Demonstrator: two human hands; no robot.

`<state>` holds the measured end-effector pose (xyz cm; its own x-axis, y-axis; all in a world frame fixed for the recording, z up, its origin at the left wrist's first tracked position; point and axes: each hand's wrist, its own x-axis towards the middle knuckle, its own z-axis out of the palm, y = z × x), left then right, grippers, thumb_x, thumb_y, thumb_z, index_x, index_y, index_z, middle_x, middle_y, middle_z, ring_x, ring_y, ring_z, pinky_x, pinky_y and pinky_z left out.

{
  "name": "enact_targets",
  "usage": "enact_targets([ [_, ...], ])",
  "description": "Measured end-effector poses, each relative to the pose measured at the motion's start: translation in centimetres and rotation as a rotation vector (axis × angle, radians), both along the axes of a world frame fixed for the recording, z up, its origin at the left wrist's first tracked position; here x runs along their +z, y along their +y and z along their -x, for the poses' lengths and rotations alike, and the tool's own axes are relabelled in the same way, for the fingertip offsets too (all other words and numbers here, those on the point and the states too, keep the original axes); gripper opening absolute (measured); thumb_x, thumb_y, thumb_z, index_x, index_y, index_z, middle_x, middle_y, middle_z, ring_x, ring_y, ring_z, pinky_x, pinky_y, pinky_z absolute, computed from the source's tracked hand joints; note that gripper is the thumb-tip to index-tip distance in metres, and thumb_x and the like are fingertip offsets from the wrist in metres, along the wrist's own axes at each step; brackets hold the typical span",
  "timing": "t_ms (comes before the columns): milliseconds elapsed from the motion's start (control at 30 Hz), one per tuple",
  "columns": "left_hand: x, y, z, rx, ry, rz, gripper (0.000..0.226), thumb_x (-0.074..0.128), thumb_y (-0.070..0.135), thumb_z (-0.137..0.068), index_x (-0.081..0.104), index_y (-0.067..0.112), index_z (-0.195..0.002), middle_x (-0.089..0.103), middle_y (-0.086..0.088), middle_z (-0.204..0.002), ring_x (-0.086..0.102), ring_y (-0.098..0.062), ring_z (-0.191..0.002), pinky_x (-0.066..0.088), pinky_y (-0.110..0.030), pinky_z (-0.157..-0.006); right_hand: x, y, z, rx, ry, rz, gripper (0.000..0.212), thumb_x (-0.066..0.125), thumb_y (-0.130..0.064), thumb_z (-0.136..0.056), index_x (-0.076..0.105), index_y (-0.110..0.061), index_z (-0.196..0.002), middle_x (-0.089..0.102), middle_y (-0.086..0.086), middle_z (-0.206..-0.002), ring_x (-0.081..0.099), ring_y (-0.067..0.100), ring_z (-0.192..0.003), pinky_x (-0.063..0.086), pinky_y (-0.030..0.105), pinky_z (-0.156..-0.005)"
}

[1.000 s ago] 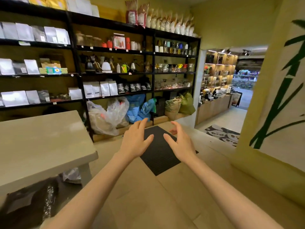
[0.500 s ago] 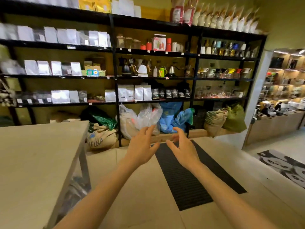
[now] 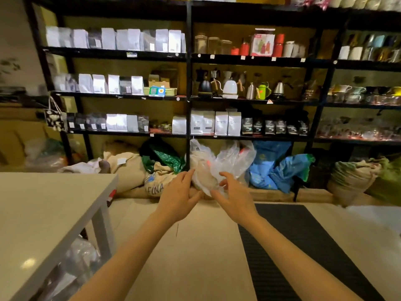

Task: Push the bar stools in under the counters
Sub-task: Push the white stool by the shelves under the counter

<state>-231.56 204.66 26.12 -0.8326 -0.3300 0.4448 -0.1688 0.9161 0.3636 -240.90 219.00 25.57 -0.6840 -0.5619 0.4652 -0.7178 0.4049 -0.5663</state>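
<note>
Frankly, I see no bar stool anywhere in this head view, so I cannot say which way one lies from my hands or how its long axis runs. What I do have is the pale, flat-topped counter (image 3: 43, 205) at near left, its white leg (image 3: 102, 231) standing by the beige floor (image 3: 195, 257). My left hand (image 3: 178, 197) and right hand (image 3: 235, 200) are both stretched out ahead over the floor, close together but apart, fingers straight to loosely spread, holding nothing. They point toward the far black metal shelving (image 3: 188, 96) and the clear plastic bag (image 3: 219, 164) on its lowest level; I cannot tell whether the fingertips touch that bag or only overlap it in view. A dark ribbed floor mat (image 3: 293, 246) runs along the right. The left hand is the nearer one to the counter. My judgement: any stool belongs on the counter's side, out of frame, so I must turn left to find it before pushing.
</note>
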Motion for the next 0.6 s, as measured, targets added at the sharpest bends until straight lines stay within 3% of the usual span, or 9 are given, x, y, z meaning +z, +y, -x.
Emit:
enact_targets([
  [167,0.0,-7.7,9.5,0.077,-0.014,-0.028,0.065,0.05,0.037,-0.092,0.02,0.016,-0.145,0.03,-0.006,-0.15,0.032,-0.023,-0.135,0.034,-0.039,-0.104,0.7,-7.2,10.9,0.083,0.046,-0.09,0.059,0.061,-0.041,-0.086,0.036,-0.02,-0.136,0.058,0.003,-0.119,0.056,0.02,-0.105,0.047,0.035,-0.088],
  [367,0.5,-16.3,18.5,0.175,-0.052,-0.017,0.063,0.048,0.039,-0.093,0.02,0.016,-0.145,0.033,-0.007,-0.147,0.04,-0.025,-0.129,0.041,-0.038,-0.097,1.0,-17.0,21.3,0.174,0.031,-0.065,0.06,0.062,-0.043,-0.084,0.037,-0.023,-0.135,0.059,0.001,-0.114,0.055,0.019,-0.106,0.049,0.036,-0.087],
  [600,-2.4,-25.7,25.1,0.313,-0.119,-0.06,0.059,0.052,0.038,-0.092,0.03,0.015,-0.141,0.04,-0.007,-0.141,0.047,-0.024,-0.119,0.045,-0.039,-0.092,-1.0,-28.7,30.4,0.369,0.083,-0.148,0.06,0.062,-0.039,-0.086,0.038,-0.019,-0.137,0.057,0.003,-0.127,0.053,0.021,-0.113,0.046,0.04,-0.095],
])
